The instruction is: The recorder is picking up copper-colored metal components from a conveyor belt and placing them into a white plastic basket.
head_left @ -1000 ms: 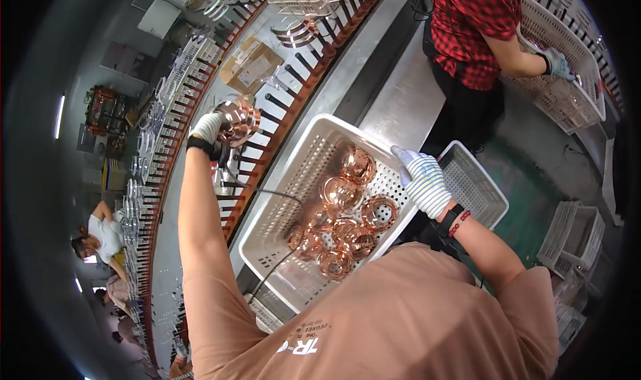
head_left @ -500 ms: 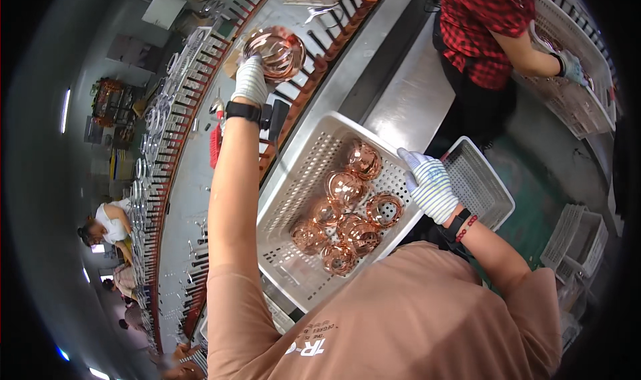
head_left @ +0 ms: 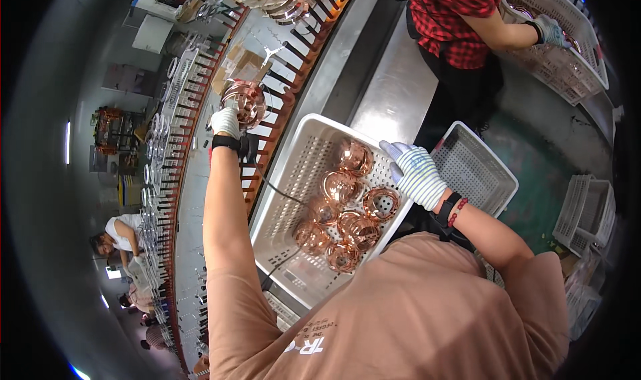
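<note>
Up at the rack of red-tipped pegs [head_left: 284, 123], the gloved left hand [head_left: 226, 121] is closed around a shiny copper-coloured ring part [head_left: 244, 103], held raised just beside the pegs with the arm stretched out. Lower and to the right, the gloved right hand [head_left: 415, 173] hangs with fingers loosely spread, gripping nothing, over the right rim of a white perforated crate [head_left: 294, 179]. More copper parts [head_left: 340, 216] lie heaped inside the crate, just left of and below that hand. A second, smaller crate [head_left: 477, 169] sits just beyond.
</note>
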`<move>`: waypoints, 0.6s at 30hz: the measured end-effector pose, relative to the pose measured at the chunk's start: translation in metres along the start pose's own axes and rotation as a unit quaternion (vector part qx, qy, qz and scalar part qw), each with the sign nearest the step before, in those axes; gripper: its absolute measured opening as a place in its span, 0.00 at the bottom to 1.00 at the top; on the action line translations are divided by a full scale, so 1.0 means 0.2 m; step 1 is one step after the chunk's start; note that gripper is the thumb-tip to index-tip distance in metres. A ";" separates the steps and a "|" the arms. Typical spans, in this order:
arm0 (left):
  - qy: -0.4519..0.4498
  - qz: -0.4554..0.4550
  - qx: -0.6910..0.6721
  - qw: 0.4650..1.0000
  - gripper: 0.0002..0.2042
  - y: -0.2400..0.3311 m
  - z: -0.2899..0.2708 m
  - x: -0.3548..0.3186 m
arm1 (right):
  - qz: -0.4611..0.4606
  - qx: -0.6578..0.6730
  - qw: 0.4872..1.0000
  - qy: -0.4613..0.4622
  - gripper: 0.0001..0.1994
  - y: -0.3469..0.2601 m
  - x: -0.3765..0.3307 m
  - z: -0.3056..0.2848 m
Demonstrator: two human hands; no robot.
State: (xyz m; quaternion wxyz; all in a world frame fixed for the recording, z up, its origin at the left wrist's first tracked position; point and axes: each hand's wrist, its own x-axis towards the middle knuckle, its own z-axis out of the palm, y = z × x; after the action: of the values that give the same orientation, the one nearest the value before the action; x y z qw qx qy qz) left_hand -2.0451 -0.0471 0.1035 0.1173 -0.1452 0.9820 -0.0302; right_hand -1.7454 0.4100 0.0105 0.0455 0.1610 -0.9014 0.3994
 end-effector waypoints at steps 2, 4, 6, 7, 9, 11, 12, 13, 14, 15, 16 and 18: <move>0.163 0.001 -0.569 0.806 0.21 0.25 -0.07 -0.30 | 0.007 -0.015 1.000 0.016 0.25 0.04 -0.03 0.00; 0.403 0.245 -0.289 0.833 0.20 0.40 -0.27 -0.50 | 0.007 -0.007 1.000 0.006 0.26 0.03 -0.04 -0.01; 0.245 0.275 -0.426 0.826 0.25 0.61 -0.42 -0.69 | 0.026 -0.018 0.999 0.012 0.27 0.04 -0.05 -0.02; 0.255 0.264 -0.455 0.811 0.25 0.64 -0.43 -0.73 | 0.022 -0.025 0.999 0.012 0.28 0.03 -0.05 -0.02; 0.250 0.239 -0.542 0.766 0.21 0.65 -0.47 -0.66 | 0.002 -0.014 1.000 0.015 0.28 0.01 -0.04 0.00; 0.193 0.147 -0.652 0.719 0.20 0.71 -0.46 -0.57 | 0.007 -0.010 1.000 -0.002 0.29 0.02 -0.04 -0.01; 0.167 0.092 -0.665 0.722 0.20 0.79 -0.45 -0.54 | 0.017 -0.013 1.000 0.000 0.29 0.02 -0.04 -0.02; 0.199 0.115 -0.665 0.711 0.19 0.89 -0.42 -0.50 | 0.020 -0.021 1.000 0.012 0.29 0.01 -0.05 -0.04; 0.183 0.148 -0.716 0.657 0.18 0.83 -0.38 -0.34 | 0.005 -0.021 1.000 0.020 0.29 -0.02 -0.03 -0.04; 0.168 0.099 -0.730 0.655 0.17 0.91 -0.36 -0.26 | 0.027 -0.026 0.999 0.004 0.29 0.00 -0.03 -0.04; 0.151 0.049 -0.741 0.652 0.16 1.02 -0.34 -0.18 | 0.041 -0.029 0.999 0.005 0.29 0.02 -0.04 -0.04; 0.180 0.001 -0.719 0.671 0.15 1.07 -0.28 -0.01 | 0.044 -0.012 0.999 -0.019 0.28 0.04 -0.02 -0.04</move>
State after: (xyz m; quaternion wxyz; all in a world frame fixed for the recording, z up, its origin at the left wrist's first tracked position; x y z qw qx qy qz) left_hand -2.1173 0.1596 0.1383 -0.2026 -0.1756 0.7016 0.6602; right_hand -1.7440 0.4229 0.0094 0.0123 0.1278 -0.9130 0.3872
